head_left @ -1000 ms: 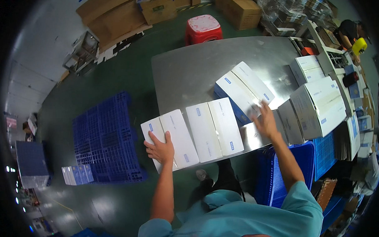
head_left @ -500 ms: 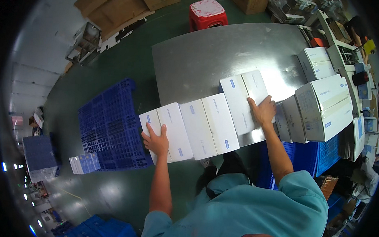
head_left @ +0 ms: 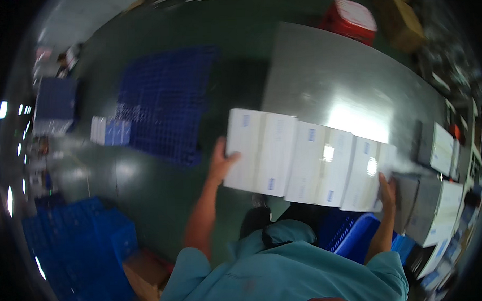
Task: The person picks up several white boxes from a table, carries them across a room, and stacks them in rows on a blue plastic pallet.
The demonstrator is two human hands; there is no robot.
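Head view: three boxes (head_left: 317, 166), no longer stepped, now aligned in one row at the near edge of the table (head_left: 310, 68); held as one unit between left hand (head_left: 220, 162) and right hand (head_left: 388, 190), fingers braced against opposite ends.

Blur smears the left hand (head_left: 220, 161) at the left white box (head_left: 259, 152) and runs the fingers of the right hand (head_left: 387, 190) together. Print on the row's boxes is too soft to read, and their undersides are hidden; they also cover part of the near edge of the metal table (head_left: 302, 69). A blue basket (head_left: 347, 231) shows only partly — boxes and a teal sleeve (head_left: 381, 275) block the rest. Near left, the dark rim cuts off stacked blue crates (head_left: 85, 246); far left, the blue pallet's (head_left: 165, 100) grid blurs.
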